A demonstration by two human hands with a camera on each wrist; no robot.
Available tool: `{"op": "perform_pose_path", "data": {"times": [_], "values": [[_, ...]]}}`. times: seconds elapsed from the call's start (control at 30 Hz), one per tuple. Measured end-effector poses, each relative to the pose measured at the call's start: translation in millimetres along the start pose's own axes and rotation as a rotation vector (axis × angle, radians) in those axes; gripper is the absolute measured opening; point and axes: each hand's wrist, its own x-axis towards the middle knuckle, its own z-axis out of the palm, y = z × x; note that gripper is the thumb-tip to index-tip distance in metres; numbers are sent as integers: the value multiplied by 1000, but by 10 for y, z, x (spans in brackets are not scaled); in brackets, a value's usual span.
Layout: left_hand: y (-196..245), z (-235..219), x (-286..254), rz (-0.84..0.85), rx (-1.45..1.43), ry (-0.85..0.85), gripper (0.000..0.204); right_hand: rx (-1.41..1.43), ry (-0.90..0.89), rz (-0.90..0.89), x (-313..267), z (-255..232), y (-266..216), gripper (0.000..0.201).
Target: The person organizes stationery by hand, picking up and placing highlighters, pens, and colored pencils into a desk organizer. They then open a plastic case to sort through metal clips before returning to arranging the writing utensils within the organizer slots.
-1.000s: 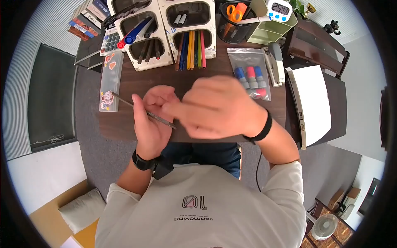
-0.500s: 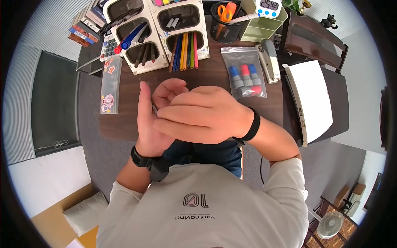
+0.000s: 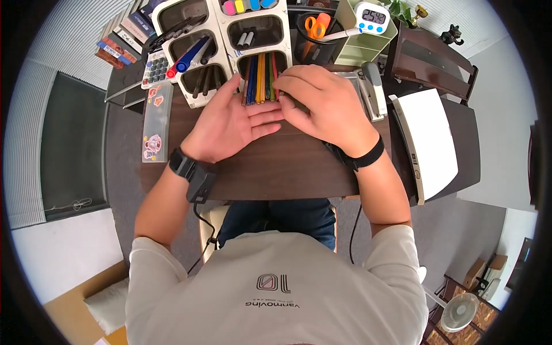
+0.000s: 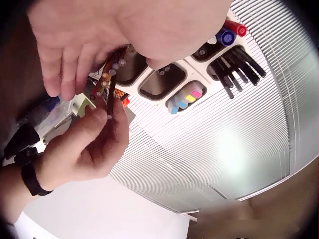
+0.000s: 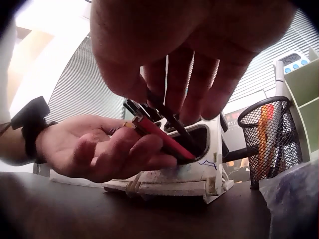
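1. I have two hands in view. My left hand [image 3: 224, 123] is open, palm up, thumb spread and fingers extended at the outer ends of the coloured pencils [image 3: 261, 80].
2. My right hand [image 3: 328, 106] pinches one dark pencil [image 5: 172, 119] between thumb and fingers. In the right wrist view it slants into the organizer's lower compartment, beside a red pencil.
3. I count one white organizer [image 5: 215, 172] on the table [image 3: 276, 167]. At least six coloured pencils stick out of that compartment; they overlap, so I can't fix the number.
4. Two capped markers [image 3: 245, 39] sit in the compartment above, with four highlighters [image 4: 185, 100] over them.
5. Right of the organizer I see one mesh cup [image 3: 317, 54] with one pair of orange scissors [image 3: 313, 27], one timer [image 3: 372, 18] and one stapler [image 3: 374, 92].
6. One sticker-covered case [image 3: 156, 123] lies at the left.
7. My right hand hides most of a clear bag [image 3: 349, 76] in the head view, so I can't count its contents. The dark pencil's far end is out of sight inside the compartment.
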Motion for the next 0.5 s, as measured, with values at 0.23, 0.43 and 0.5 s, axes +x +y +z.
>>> {"op": "perform_pose_path", "data": {"times": [0.23,0.43,0.5], "values": [[47,-50,138,-57,-14,13,59,234,-74,164,-17,81,8,21],[-120,-297,153,26,-143,-107,57,265,-35,178,-10,131,38,23],[-170,-300,139,34,-194,-160,57,285,-52,204,-17,122,-3,25]]}}
